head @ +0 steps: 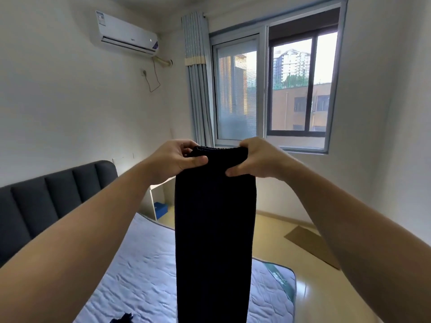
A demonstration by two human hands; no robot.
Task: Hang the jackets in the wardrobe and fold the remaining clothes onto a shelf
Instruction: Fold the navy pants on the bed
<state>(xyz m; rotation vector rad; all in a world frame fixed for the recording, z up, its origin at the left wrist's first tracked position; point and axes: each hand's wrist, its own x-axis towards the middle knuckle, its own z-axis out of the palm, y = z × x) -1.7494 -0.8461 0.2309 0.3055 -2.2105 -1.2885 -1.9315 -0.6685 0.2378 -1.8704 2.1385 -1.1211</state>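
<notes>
Dark trousers (214, 229) held aloft over the bed (140, 264).
Left hand (177, 159) and right hand (258, 159) each pinch the waistband's corners; the garment hangs straight down.

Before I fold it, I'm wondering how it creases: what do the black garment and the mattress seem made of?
The black garment looks like a matte knit, perhaps wool or acrylic: its top edge shows a ribbed band. The mattress looks like quilted fabric with a faint sheen: wavy stitched lines.

Dark garment (214, 229) in both hands (173, 160) (260, 159)
</notes>
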